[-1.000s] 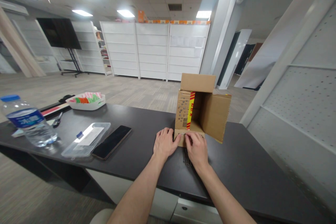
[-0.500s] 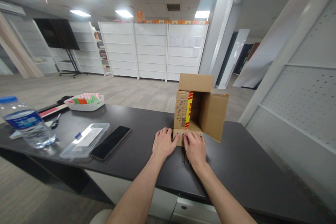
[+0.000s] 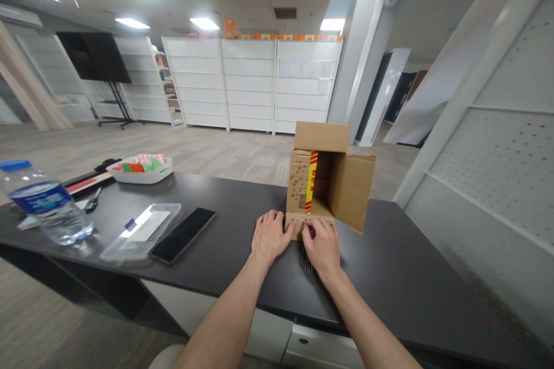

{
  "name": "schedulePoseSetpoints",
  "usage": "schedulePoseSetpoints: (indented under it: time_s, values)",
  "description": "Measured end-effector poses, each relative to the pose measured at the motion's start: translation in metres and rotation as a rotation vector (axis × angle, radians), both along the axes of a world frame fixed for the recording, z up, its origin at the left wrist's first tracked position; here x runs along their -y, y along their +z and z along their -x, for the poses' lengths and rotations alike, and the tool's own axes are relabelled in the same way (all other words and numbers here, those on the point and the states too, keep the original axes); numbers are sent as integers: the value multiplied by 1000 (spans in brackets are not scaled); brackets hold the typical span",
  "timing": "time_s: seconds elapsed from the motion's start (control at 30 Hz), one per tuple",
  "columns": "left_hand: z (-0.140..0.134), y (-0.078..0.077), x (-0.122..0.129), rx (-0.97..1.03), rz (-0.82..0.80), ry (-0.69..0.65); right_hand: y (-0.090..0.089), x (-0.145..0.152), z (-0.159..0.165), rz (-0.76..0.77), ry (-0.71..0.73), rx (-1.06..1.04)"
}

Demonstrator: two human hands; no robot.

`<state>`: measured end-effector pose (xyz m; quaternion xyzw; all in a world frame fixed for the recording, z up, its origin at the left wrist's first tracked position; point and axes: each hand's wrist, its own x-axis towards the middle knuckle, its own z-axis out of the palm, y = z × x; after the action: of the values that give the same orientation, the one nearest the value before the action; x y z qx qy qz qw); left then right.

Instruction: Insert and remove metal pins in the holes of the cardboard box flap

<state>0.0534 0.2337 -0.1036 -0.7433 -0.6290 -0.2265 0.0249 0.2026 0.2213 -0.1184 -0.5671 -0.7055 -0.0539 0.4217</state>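
Observation:
A cardboard box (image 3: 298,184) lies on the dark desk with its open end facing me, yellow-and-red tape along its left panel. Round grey dots speckle that panel. Its lower flap (image 3: 296,233) reaches toward me, with a row of small dots along it. My left hand (image 3: 272,236) lies on the desk beside the flap, fingers apart, thumb touching its left part. On the flap, my right hand (image 3: 321,244) has thumb and fingertips pinched together; what is between them is too small to make out. Several thin dark nail-like rods (image 3: 306,260) show below the flap, partly behind my right hand.
On the desk (image 3: 234,207), left of my hands, lie a black phone (image 3: 184,235) and a clear plastic case (image 3: 142,232). Farther left are a water bottle (image 3: 47,207), a pen (image 3: 93,200) and a white basket (image 3: 141,176) with colourful packets. A perforated panel (image 3: 511,144) stands at the right.
My right hand has shifted very slightly at the flap, its fingertips still pinched. My left hand and the box stay in place.

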Motion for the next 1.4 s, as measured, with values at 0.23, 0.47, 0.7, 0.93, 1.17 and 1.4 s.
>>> schedulePoseSetpoints:
  time_s: [0.23, 0.47, 0.7, 0.93, 1.17, 1.4]
  values:
    - [0, 0, -1, 5, 9, -3, 2, 3, -6, -2, 92, -233]
    - [1, 0, 0, 5, -5, -11, 1, 16, -37, 73, 154, -216]
    - [2, 2, 1, 21, -37, -20, -5, 21, -58, 61, -70, -121]
    - [2, 8, 12, 48, -240, -87, -9, 15, -55, 146, -246, -37]
    - [5, 8, 34, 74, -250, -412, 1, 19, -46, 263, -202, 179]
    - [5, 12, 53, 86, -12, -640, 5, 22, -45, 268, -189, 159]
